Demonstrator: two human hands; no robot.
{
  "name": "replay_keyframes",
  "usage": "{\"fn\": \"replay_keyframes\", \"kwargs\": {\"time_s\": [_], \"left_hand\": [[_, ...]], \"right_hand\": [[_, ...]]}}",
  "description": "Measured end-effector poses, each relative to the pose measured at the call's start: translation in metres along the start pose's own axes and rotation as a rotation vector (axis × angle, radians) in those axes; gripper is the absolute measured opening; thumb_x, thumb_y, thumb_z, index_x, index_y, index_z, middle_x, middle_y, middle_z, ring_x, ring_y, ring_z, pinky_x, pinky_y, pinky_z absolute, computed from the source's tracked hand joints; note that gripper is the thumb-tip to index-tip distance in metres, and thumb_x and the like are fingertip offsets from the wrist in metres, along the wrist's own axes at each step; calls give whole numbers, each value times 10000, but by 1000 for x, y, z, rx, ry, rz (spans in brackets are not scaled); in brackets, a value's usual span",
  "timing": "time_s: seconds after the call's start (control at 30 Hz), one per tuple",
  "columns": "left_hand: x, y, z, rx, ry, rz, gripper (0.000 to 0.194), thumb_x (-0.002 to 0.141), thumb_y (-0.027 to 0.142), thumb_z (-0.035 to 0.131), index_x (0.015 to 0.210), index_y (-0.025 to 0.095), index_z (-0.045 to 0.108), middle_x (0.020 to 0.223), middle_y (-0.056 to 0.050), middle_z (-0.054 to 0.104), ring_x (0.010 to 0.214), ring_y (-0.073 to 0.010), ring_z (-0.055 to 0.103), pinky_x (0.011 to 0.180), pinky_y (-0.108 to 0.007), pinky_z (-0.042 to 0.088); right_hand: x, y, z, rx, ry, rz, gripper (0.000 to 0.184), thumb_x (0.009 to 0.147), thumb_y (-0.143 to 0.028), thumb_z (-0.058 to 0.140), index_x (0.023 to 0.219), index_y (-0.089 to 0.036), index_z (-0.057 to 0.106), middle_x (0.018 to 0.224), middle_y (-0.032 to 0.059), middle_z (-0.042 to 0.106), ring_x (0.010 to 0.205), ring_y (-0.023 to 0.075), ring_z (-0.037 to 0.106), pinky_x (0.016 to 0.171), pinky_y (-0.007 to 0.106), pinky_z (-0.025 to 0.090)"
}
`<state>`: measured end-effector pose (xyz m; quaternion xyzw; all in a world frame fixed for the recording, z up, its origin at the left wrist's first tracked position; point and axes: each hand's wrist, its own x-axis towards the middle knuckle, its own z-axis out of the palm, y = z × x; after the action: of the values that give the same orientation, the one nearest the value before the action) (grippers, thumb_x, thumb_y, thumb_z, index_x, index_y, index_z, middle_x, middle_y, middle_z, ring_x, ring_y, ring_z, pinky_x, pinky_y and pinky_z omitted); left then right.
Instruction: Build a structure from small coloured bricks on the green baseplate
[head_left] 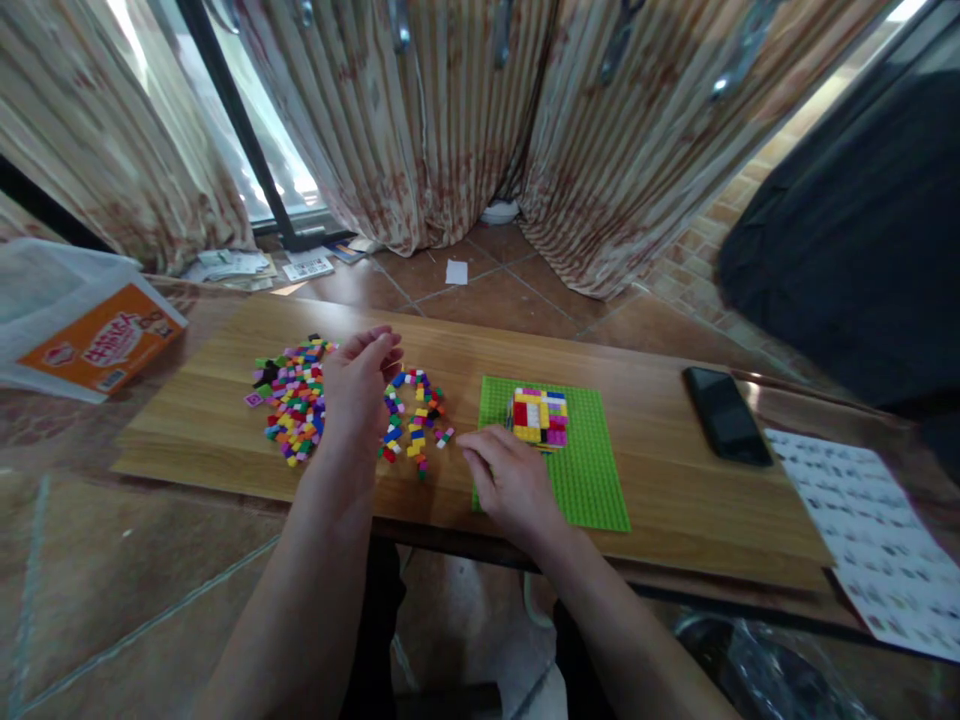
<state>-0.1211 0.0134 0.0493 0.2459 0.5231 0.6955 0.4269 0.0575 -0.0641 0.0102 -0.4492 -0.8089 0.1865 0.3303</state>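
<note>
My left hand hovers over the loose building bricks, its fingers curled in toward the thumb. Whatever its fingertips may hold is hidden. A mixed pile of small coloured bricks lies to its left, and a looser group lies to its right. My right hand is at the left part of the green baseplate, with thumb and forefinger drawn together and pointing left. Anything between them is too small to make out. Just beyond that hand, a block built of multicoloured bricks stands on the baseplate.
A black phone lies on the wooden table at the right, beside a printed sheet. At the left edge stands a white and orange bag. Curtains hang beyond the table, with papers on the floor.
</note>
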Motion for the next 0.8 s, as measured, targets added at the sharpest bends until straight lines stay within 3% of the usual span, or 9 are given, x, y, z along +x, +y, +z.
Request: {"fn": "replay_keyframes", "kwargs": {"time_s": [0.17,0.5,0.8], "left_hand": [[0,4,-7,-7,-39,-30,249,576,233,749,789,147,652,708,5,649,598,-73,563,588,-188,426],[16,14,-33,-71,67,-27,206,597,215,731,777,159,647,745,-10,673,614,-87,585,578,-198,440],[20,18,-44,-130,72,-38,173,606,176,713,763,154,643,726,-5,660,614,-82,586,619,-211,463]], "right_hand": [[7,6,18,-64,-73,12,237,946,-175,468,1045,-217,679,1015,89,670,951,218,623,844,340,509],[21,1,34,-57,-62,70,198,931,-170,513,1019,-225,682,1000,79,670,943,222,629,857,351,507],[27,-3,48,-69,-120,-16,247,920,-159,523,1067,-212,714,1051,99,657,981,236,602,864,372,507]]}}
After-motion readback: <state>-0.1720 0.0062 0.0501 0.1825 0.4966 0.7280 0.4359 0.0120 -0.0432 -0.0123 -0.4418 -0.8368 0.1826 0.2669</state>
